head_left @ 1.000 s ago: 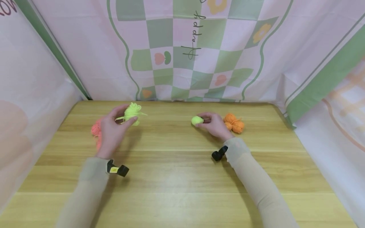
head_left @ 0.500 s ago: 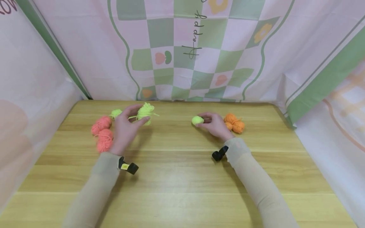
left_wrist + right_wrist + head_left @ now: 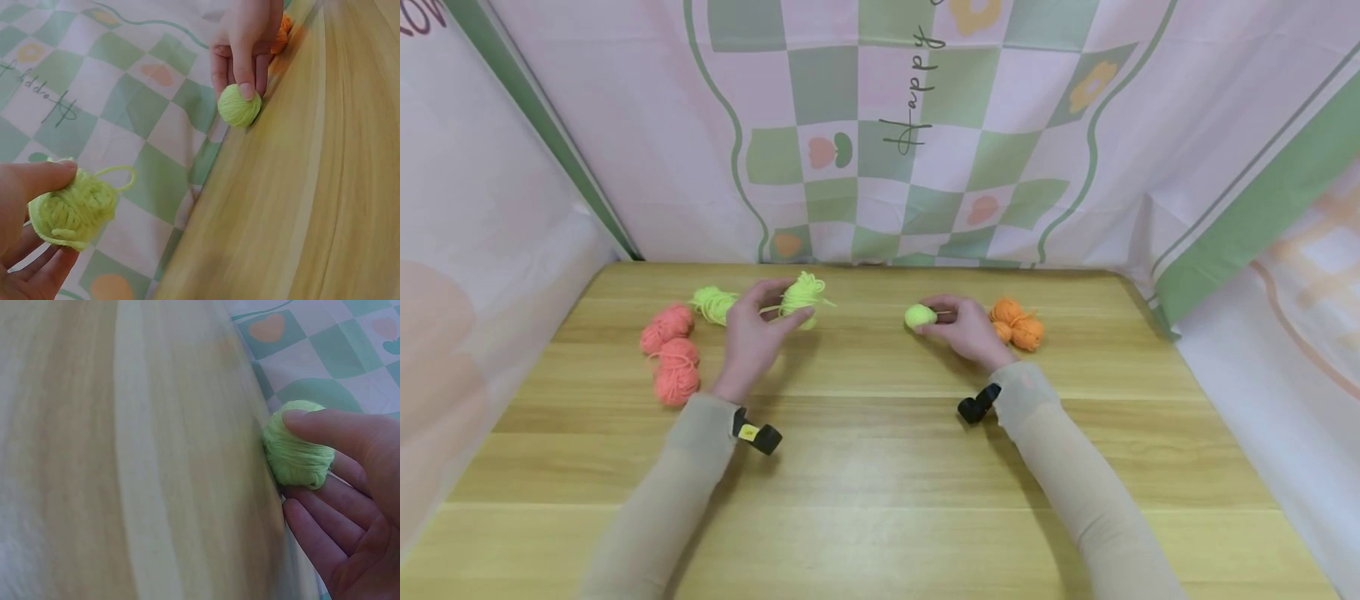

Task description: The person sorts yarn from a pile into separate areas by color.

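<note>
likely light and soft, the loopy yarn (image 3: 75, 209) is over the table (image 3: 857, 358), probably best held round its middle; the left hand (image 3: 756, 332) pinches it between thumb and fingers, the right hand (image 3: 966, 327) pinches a yarn ball (image 3: 919, 317).

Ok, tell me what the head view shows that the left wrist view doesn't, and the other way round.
Only the head view: the coral yarn, a green hank lying partly behind the left hand, both beige sleeves and the black wrist devices.

Only the left wrist view: the left hand's lower fingers beneath the bundle it holds.

Both: the two hands, the left one's green bundle, the green ball held by the right hand, the orange yarn, the wooden table and the checked cloth.
</note>
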The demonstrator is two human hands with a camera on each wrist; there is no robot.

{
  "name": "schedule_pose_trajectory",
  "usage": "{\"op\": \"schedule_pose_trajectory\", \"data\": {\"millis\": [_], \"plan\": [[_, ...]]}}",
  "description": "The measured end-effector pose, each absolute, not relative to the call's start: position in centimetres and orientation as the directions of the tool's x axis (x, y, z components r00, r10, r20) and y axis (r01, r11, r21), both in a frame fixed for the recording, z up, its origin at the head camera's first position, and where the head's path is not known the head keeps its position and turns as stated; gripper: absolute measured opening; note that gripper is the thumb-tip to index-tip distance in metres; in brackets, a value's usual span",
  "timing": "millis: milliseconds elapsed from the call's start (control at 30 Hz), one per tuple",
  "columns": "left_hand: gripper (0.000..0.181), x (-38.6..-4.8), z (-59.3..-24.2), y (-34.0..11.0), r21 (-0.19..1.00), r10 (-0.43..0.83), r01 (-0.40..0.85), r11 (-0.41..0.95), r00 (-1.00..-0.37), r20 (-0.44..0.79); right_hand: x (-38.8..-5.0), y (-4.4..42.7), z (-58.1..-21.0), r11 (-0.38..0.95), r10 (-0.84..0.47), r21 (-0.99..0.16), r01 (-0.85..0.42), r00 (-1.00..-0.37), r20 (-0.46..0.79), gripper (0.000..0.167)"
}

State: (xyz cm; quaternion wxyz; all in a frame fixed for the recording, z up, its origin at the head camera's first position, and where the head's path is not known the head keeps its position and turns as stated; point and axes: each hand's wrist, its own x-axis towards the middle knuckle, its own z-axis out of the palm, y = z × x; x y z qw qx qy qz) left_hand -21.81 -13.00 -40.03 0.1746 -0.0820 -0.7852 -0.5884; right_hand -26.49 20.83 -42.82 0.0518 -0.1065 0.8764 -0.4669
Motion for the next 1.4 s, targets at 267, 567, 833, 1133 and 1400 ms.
{"op": "schedule_pose_trajectory", "data": {"millis": [267, 567, 833, 1133, 1400], "plan": [[0.048, -22.7, -40.3, -11.9, 0.894, -0.055, 0.344, 0.286, -0.926, 0.373, -26.4, 20.7, -42.5, 0.541, -0.237, -0.83, -0.134, -0.972, 0.002, 0.047], [0.051, -23.8, -40.8, -10.2, 0.917, -0.054, 0.322, 0.237, -0.938, 0.343, -26.2, 20.7, -42.5, 0.54, -0.229, -0.833, -0.123, -0.974, -0.004, 0.046], [0.045, -24.2, -41.4, -8.5, 0.923, -0.04, 0.326, 0.202, -0.939, 0.341, -26.5, 20.9, -42.9, 0.54, -0.231, -0.832, -0.126, -0.973, -0.003, 0.046], [0.046, -24.7, -41.6, -6.4, 0.934, -0.036, 0.312, 0.175, -0.946, 0.323, -26.4, 20.8, -43.0, 0.545, -0.224, -0.829, -0.125, -0.975, 0.0, 0.047], [0.046, -24.5, -41.9, -4.7, 0.944, -0.023, 0.282, 0.169, -0.957, 0.29, -26.4, 20.8, -42.9, 0.552, -0.228, -0.822, -0.137, -0.974, 0.01, 0.049]]}}
